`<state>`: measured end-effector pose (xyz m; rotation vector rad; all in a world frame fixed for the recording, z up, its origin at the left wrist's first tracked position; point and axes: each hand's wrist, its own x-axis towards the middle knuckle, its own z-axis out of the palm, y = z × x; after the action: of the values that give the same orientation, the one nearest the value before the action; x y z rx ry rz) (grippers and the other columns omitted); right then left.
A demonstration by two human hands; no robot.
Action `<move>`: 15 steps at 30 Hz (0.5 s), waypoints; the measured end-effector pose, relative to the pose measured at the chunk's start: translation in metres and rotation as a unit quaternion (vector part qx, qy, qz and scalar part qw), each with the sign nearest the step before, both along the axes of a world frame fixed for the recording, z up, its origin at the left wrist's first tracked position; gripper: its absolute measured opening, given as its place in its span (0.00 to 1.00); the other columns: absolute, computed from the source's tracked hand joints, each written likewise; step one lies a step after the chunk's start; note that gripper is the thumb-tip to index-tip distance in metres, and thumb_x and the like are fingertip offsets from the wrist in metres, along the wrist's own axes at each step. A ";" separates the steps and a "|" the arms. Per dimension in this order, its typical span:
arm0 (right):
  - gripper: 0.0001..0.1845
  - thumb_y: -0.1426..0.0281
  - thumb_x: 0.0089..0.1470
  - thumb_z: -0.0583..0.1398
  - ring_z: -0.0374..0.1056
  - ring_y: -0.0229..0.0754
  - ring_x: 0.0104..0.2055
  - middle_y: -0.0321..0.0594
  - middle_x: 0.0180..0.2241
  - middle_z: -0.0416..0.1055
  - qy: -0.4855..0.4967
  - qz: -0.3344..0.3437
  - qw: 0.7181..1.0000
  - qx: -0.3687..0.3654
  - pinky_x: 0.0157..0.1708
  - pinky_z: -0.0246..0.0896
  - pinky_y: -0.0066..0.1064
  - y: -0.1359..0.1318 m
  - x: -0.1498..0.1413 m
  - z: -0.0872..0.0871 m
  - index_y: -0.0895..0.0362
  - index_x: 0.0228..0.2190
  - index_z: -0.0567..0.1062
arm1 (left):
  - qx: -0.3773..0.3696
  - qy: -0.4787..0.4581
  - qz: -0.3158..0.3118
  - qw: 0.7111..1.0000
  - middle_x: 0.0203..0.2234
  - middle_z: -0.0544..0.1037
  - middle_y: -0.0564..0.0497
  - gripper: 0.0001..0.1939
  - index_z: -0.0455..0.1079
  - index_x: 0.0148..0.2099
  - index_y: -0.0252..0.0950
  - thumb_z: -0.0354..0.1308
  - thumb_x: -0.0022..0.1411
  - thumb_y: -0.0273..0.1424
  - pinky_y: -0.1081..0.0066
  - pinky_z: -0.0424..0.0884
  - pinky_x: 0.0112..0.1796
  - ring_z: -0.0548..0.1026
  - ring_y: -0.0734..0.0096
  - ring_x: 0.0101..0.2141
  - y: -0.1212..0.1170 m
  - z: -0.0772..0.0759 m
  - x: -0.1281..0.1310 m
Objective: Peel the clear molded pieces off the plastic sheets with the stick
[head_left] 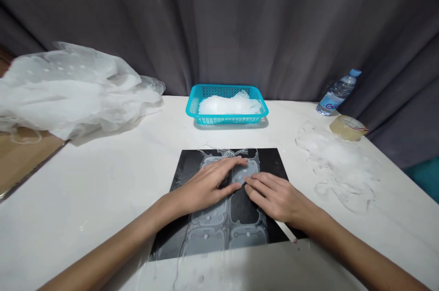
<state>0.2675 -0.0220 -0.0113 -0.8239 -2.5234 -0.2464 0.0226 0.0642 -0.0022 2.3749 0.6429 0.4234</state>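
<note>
A clear, frosted sheet of moulded rounded-rectangle shapes (206, 238) lies over a black board (279, 167) on the white table. One shape is gone from its right column, and the black board shows through the opening. My left hand (209, 183) rests on the upper part of the sheet, fingers stretched out and thumb apart. My right hand (274, 195) is closed, fingertips down on the sheet near my left thumb. A thin white stick-like tool (286, 230) runs out from under my right palm; its tip is hidden by the fingers.
A turquoise basket (226, 120) with whitish translucent pieces stands at the back. To the left, a big heap of clear plastic sheeting (75, 94) covers part of a cardboard piece (27, 156). On the right are plastic scraps (336, 158), a tape roll (348, 128) and a water bottle (338, 94).
</note>
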 end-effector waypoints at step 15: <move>0.19 0.70 0.70 0.59 0.80 0.43 0.49 0.39 0.47 0.81 0.266 -0.105 0.891 -0.353 0.53 0.73 0.38 0.006 -0.001 0.003 0.49 0.59 0.67 | 0.388 0.022 0.007 0.922 0.45 0.81 0.44 0.14 0.71 0.56 0.38 0.51 0.76 0.20 0.61 0.73 0.51 0.80 0.58 0.47 -0.033 0.000 0.005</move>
<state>0.2662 -0.0164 -0.0082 -1.2270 -1.9712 0.7812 0.0278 0.0310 -0.0020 3.1334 0.5768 0.7367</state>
